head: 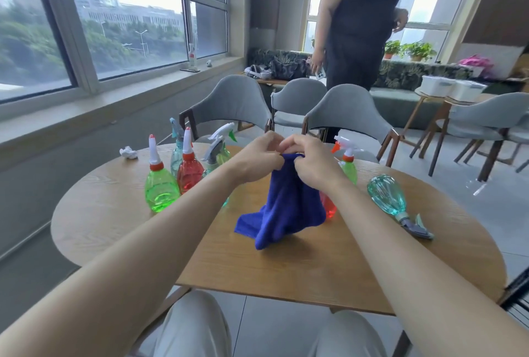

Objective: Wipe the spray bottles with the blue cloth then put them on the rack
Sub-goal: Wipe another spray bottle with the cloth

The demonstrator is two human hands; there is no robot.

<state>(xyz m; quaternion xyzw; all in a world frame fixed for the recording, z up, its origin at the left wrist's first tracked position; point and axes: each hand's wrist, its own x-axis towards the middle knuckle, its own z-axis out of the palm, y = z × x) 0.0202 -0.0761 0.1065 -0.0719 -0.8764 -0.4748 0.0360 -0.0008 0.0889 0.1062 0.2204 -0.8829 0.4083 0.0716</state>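
Blue cloth (286,207): held up over the middle of the round wooden table (114,213), long axis close to upright, top edge bunched and raised, lower folds spreading onto the tabletop toward the near left. Left hand (257,159) and right hand (312,167): close together at the top of the cloth, fingers curled, each pinching the gathered upper edge. Left group of spray bottles, all upright with nozzles pointing up: green bottle (160,187) with a white and orange nozzle, nearest; red bottle (189,173) just right of it, same kind of nozzle; teal bottle (177,153) behind those two; grey-trigger bottle (212,153) and white-trigger bottle (221,129) farther right, partly hidden by the left forearm. Right of the cloth: second green bottle (348,166), upright, white trigger and orange collar; second red bottle (329,207), mostly hidden behind the cloth and the right wrist. Right side of the table: lying teal bottle (388,197), on its side, long axis running far left to near right, grey trigger head at the near-right end. Crumpled tissue (128,152): far left edge of the table. Grey chairs (234,99): beyond the table. Person in dark clothing (357,27): standing behind the chairs.
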